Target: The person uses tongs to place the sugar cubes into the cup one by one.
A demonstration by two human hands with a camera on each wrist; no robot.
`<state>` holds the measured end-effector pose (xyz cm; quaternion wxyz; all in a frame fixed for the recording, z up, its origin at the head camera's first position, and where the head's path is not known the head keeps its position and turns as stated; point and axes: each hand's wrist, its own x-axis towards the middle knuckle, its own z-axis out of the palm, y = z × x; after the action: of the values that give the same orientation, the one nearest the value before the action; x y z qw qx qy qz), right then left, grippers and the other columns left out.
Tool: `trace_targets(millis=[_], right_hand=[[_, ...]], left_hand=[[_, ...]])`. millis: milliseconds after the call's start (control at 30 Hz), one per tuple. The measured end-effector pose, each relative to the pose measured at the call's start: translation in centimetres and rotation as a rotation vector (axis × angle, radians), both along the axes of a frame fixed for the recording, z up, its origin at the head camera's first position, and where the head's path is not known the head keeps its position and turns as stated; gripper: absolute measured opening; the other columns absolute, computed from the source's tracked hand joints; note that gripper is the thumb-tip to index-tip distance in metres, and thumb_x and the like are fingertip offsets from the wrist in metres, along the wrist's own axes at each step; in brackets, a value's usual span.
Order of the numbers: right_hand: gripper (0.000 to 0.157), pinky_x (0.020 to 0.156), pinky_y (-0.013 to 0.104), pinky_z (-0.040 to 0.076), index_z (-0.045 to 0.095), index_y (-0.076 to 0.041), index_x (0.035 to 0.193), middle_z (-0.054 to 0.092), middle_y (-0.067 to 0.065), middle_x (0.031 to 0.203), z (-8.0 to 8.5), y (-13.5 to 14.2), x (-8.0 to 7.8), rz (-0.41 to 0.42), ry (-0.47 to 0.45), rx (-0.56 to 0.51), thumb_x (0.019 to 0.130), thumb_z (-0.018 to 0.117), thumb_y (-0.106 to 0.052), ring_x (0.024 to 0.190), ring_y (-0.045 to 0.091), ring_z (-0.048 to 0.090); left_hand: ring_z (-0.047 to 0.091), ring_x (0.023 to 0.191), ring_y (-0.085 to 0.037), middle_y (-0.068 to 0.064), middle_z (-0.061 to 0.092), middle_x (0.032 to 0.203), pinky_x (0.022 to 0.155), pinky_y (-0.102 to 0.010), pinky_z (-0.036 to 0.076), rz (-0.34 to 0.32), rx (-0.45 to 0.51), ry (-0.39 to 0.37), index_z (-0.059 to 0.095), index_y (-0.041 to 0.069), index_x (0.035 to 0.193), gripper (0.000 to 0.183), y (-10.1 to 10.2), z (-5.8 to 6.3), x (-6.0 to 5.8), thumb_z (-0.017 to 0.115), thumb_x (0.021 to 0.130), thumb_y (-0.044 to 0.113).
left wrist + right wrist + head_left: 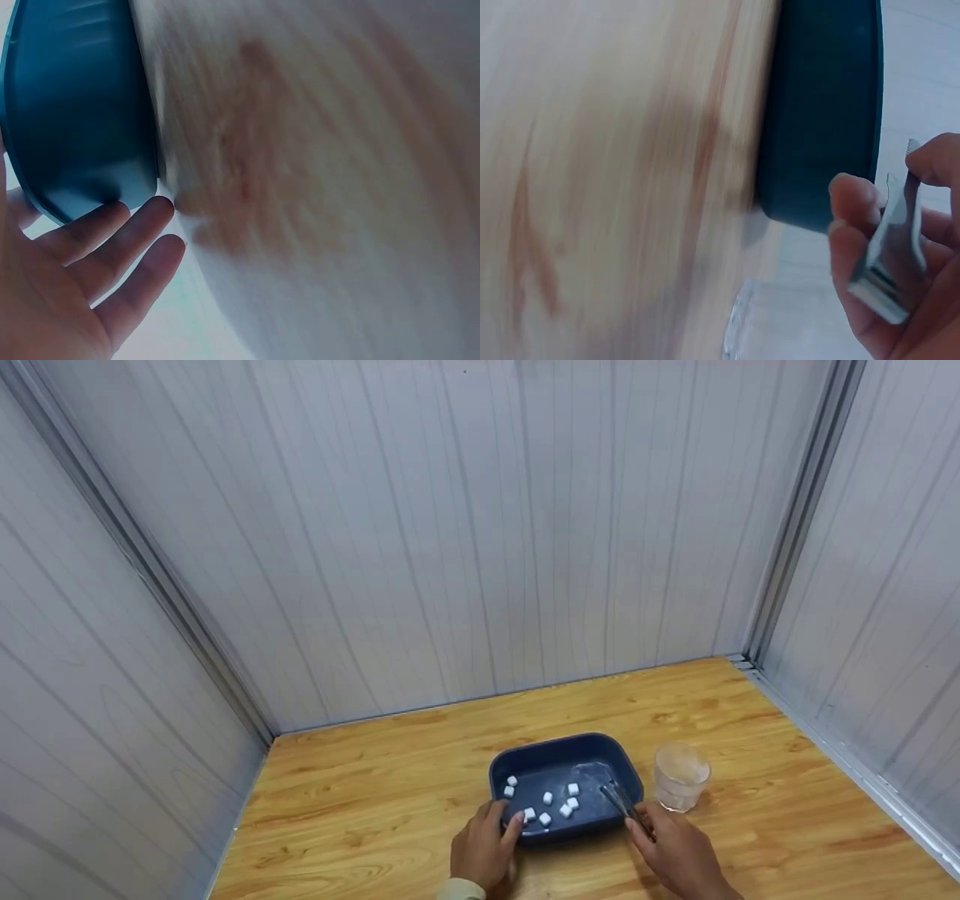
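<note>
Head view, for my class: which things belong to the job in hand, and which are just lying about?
In the job:
dark blue dish, left hand at its rim
small white cubes inside it
metal tongs, in the right hand

Apparently just standing by:
clear drinking glass beside the dish, in neither hand, though possibly needed
wood-grain tabletop, only the setting

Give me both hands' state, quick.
Left hand: open, touching the near left corner of the blue tray.
Right hand: holding metal tongs.
</note>
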<state>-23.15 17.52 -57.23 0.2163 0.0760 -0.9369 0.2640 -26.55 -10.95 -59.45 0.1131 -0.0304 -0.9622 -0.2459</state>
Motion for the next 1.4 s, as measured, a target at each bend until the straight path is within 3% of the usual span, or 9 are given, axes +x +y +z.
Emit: trace_targets(millis=[367, 667, 867, 1167, 1400], right_hand=[[0.018, 0.055, 0.03, 0.042, 0.067, -0.01, 0.097, 0.056, -0.008, 0.073, 0.0, -1.4, -0.7, 0.001, -0.035, -0.043, 0.083, 0.069, -0.022, 0.062, 0.007, 0.05], [0.032, 0.068, 0.036, 0.046, 0.067, -0.005, 0.105, 0.058, -0.002, 0.081, 0.5, -1.9, -1.1, 0.003, -0.117, -0.074, 0.074, 0.066, -0.013, 0.074, 0.012, 0.051], [0.03, 0.068, 0.036, 0.048, 0.068, -0.007, 0.104, 0.059, -0.004, 0.08, 0.8, -2.2, -1.3, 0.006, -0.079, -0.042, 0.075, 0.067, -0.013, 0.074, 0.011, 0.053], [0.026, 0.064, 0.034, 0.049, 0.069, -0.01, 0.1, 0.062, -0.006, 0.078, 1.2, -2.5, -1.6, 0.011, -0.043, -0.043, 0.074, 0.071, -0.015, 0.072, 0.008, 0.056], [0.024, 0.059, 0.028, 0.046, 0.071, -0.009, 0.096, 0.053, -0.012, 0.071, 1.4, -2.9, -1.9, 0.049, 0.035, -0.014, 0.072, 0.072, -0.014, 0.063, 0.003, 0.049]], left_hand=[[0.059, 0.101, -0.02, -0.001, 0.059, 0.116, 0.081, -0.042, 0.047, -0.01, 0.004, 0.026, 0.061, 0.023, 0.115, 0.052, 0.0, 0.1, 0.1, 0.038, 0.09, 0.062], [0.06, 0.098, -0.018, 0.001, 0.06, 0.113, 0.077, -0.041, 0.048, -0.016, -0.003, 0.062, 0.061, 0.024, 0.114, 0.052, 0.1, 0.2, 0.1, 0.038, 0.09, 0.063], [0.061, 0.095, -0.019, 0.0, 0.061, 0.111, 0.075, -0.042, 0.048, -0.022, 0.004, 0.093, 0.062, 0.022, 0.113, 0.041, 0.2, 0.3, 0.2, 0.048, 0.091, 0.053], [0.06, 0.1, -0.018, 0.001, 0.059, 0.116, 0.08, -0.041, 0.048, 0.0, 0.011, 0.024, 0.061, 0.025, 0.115, 0.055, 0.1, 0.2, 0.0, 0.035, 0.089, 0.066], [0.06, 0.099, -0.018, 0.002, 0.06, 0.116, 0.078, -0.041, 0.048, 0.005, 0.02, 0.04, 0.061, 0.025, 0.113, 0.038, -0.1, -0.2, -0.1, 0.049, 0.09, 0.052]])
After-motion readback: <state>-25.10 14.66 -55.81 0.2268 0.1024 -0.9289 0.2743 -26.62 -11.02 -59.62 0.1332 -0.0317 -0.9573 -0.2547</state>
